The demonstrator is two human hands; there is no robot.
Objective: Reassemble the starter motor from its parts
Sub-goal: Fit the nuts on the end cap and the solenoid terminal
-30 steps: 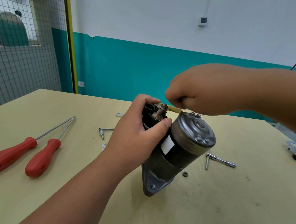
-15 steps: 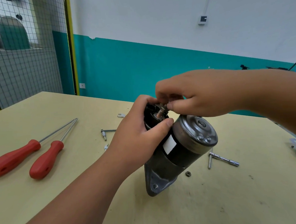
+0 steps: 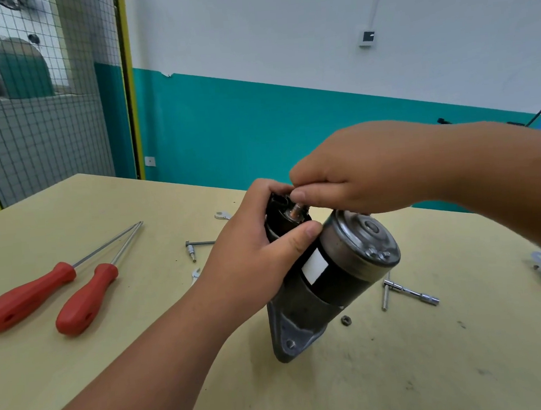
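Observation:
The starter motor (image 3: 338,277) stands tilted on its grey mounting flange (image 3: 291,334) on the yellowish table (image 3: 402,371), its silver end cap facing up and right. My left hand (image 3: 260,256) grips the black solenoid on the motor's upper left side, thumb across the front. My right hand (image 3: 350,173) reaches over from the right, its fingertips pinching at the threaded terminal stud (image 3: 296,210) on the solenoid's end. What the fingertips hold is hidden.
Two red-handled screwdrivers (image 3: 57,293) lie at the left. A small L-shaped socket tool (image 3: 195,247) lies behind my left hand, another L-shaped tool (image 3: 403,291) right of the motor. A loose nut (image 3: 345,320) sits by the flange, a small flat wrench (image 3: 222,215) farther back.
My right hand has come down from above the stud and its fingertips have closed onto the solenoid terminal. The left hand and the motor have stayed put.

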